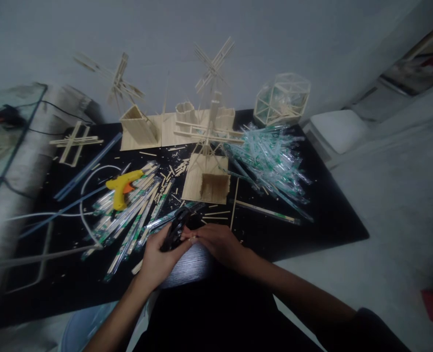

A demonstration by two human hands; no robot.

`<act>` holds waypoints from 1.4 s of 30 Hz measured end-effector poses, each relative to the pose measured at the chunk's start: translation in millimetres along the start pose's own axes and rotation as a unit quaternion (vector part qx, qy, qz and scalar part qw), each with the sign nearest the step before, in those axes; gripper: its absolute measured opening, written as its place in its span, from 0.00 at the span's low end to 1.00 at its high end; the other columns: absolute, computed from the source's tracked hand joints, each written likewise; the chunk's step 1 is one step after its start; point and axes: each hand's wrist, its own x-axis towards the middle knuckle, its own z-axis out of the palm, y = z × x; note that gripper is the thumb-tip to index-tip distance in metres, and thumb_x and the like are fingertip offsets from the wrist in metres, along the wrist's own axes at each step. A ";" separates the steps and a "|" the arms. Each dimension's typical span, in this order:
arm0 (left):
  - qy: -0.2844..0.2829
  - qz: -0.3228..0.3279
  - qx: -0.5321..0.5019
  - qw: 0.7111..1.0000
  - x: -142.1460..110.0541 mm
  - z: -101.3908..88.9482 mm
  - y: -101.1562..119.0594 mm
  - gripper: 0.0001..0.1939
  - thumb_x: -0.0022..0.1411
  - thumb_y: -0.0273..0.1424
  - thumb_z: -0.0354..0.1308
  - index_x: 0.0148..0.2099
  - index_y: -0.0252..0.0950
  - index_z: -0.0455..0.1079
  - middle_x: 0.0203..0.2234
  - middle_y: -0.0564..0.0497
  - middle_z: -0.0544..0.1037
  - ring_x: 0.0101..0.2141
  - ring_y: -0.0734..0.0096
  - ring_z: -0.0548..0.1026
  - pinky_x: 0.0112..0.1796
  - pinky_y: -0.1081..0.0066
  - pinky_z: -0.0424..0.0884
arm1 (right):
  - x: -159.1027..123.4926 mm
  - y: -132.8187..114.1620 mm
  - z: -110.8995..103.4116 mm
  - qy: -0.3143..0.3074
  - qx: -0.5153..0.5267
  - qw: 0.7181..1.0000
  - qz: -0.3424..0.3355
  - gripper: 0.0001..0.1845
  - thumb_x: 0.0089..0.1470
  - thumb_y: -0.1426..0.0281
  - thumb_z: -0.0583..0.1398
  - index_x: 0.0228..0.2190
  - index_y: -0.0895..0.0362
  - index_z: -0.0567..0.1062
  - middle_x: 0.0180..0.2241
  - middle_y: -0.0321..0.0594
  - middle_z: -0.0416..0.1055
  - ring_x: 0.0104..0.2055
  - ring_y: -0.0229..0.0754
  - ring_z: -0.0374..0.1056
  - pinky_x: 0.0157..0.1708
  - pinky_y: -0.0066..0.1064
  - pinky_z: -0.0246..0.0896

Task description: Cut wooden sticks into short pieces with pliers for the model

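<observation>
My left hand [156,259] is closed round a black hand tool [175,229], which looks like cutters or pliers, near the front edge of the black table [322,210]. My right hand [218,242] meets it from the right, fingertips pinched on a small pale stick piece at the tool's jaws. Wrapped chopsticks [135,215] lie in a heap just left of my hands. A small open wooden box of sticks [206,180] stands right behind them.
A yellow glue gun [122,187] rests on the chopstick heap. Stick windmills [213,98] and stick boxes stand at the back, with a geometric stick frame [283,98] at the right. A pile of clear wrappers [271,159] covers the right side. White cords cross the left.
</observation>
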 end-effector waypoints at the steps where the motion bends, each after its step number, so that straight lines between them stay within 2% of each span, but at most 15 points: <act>1: -0.003 -0.007 -0.001 1.000 0.0 0.0 0.5 0.08 0.56 0.34 0.69 0.35 0.37 0.76 0.28 0.54 0.82 0.29 0.71 0.80 0.35 0.72 0.77 | -0.5 1.8 1.5 0.002 -0.005 1.000 -0.001 0.11 0.66 0.74 0.58 0.46 0.55 0.79 0.39 0.41 0.82 0.39 0.39 0.77 0.41 0.27 0.71; 6: -0.041 -0.029 0.017 0.999 -0.3 -7.1 7.9 0.12 0.57 0.38 0.68 0.39 0.37 0.75 0.33 0.52 0.82 0.32 0.69 0.80 0.36 0.70 0.77 | -2.5 7.2 5.3 0.021 -0.011 0.999 -0.026 0.12 0.66 0.74 0.57 0.46 0.57 0.79 0.37 0.42 0.81 0.37 0.40 0.77 0.39 0.29 0.72; 10: -0.025 -0.007 0.096 0.995 -9.6 -30.4 13.2 0.12 0.62 0.39 0.63 0.44 0.38 0.72 0.34 0.52 0.81 0.32 0.69 0.79 0.36 0.70 0.76 | -2.1 6.6 5.8 0.053 0.004 0.998 -0.024 0.10 0.67 0.70 0.58 0.44 0.56 0.80 0.38 0.42 0.82 0.38 0.39 0.78 0.41 0.28 0.73; 13: -0.029 0.028 0.241 0.970 -23.3 -52.2 13.3 0.13 0.65 0.38 0.57 0.50 0.40 0.69 0.38 0.50 0.81 0.36 0.63 0.80 0.38 0.67 0.76 | -1.4 5.0 5.2 0.055 0.007 0.998 -0.014 0.11 0.68 0.69 0.58 0.43 0.56 0.80 0.39 0.41 0.82 0.39 0.39 0.78 0.42 0.29 0.74; 16: -0.046 0.046 0.375 0.925 -38.3 -64.0 9.5 0.17 0.66 0.35 0.52 0.56 0.37 0.64 0.43 0.43 0.78 0.41 0.56 0.80 0.40 0.61 0.76 | -0.4 3.3 3.8 0.054 0.004 0.998 -0.022 0.11 0.68 0.70 0.57 0.43 0.58 0.80 0.39 0.42 0.82 0.39 0.39 0.78 0.43 0.29 0.73; 19: -0.058 0.062 0.460 0.884 -49.8 -61.4 4.2 0.20 0.66 0.31 0.51 0.58 0.34 0.62 0.44 0.40 0.75 0.41 0.52 0.78 0.41 0.57 0.75 | 0.4 1.9 2.5 0.045 0.009 0.999 -0.026 0.11 0.68 0.71 0.57 0.43 0.59 0.79 0.39 0.42 0.82 0.40 0.39 0.78 0.44 0.29 0.72; 21: -0.060 0.076 0.484 0.870 -54.5 -55.0 1.9 0.20 0.66 0.30 0.50 0.59 0.32 0.60 0.45 0.39 0.74 0.42 0.51 0.76 0.43 0.55 0.74 | 0.9 1.4 1.9 0.041 0.010 0.999 -0.021 0.11 0.68 0.71 0.57 0.43 0.58 0.79 0.39 0.42 0.82 0.40 0.39 0.77 0.44 0.29 0.72; 24: -0.055 0.075 0.499 0.862 -57.5 -44.5 2.3 0.20 0.66 0.29 0.51 0.58 0.30 0.60 0.44 0.38 0.73 0.42 0.51 0.75 0.44 0.55 0.73 | 1.1 1.2 1.2 0.036 0.008 0.999 -0.017 0.10 0.68 0.71 0.57 0.42 0.58 0.79 0.38 0.41 0.81 0.40 0.39 0.77 0.43 0.28 0.71; 30: -0.047 0.058 0.529 0.845 -58.3 -30.5 10.8 0.20 0.68 0.30 0.52 0.60 0.29 0.61 0.44 0.38 0.72 0.39 0.52 0.74 0.42 0.55 0.73 | 1.0 1.8 0.7 0.019 -0.035 0.999 -0.008 0.11 0.67 0.73 0.57 0.32 0.58 0.76 0.30 0.40 0.77 0.33 0.39 0.73 0.35 0.27 0.68; 36: -0.037 0.042 0.563 0.824 -60.9 -24.1 13.9 0.21 0.69 0.32 0.51 0.61 0.27 0.62 0.41 0.39 0.72 0.36 0.54 0.73 0.39 0.58 0.72 | 0.9 3.6 1.6 0.022 -0.037 0.999 -0.013 0.12 0.68 0.72 0.54 0.35 0.57 0.76 0.30 0.38 0.76 0.32 0.38 0.72 0.36 0.27 0.67; 42: -0.030 0.046 0.570 0.820 -61.1 -23.7 11.3 0.22 0.69 0.33 0.51 0.61 0.26 0.63 0.41 0.38 0.71 0.37 0.53 0.72 0.39 0.57 0.71 | 0.7 3.7 1.4 0.025 -0.039 0.999 -0.016 0.10 0.67 0.72 0.56 0.35 0.57 0.77 0.31 0.40 0.76 0.34 0.39 0.73 0.37 0.28 0.67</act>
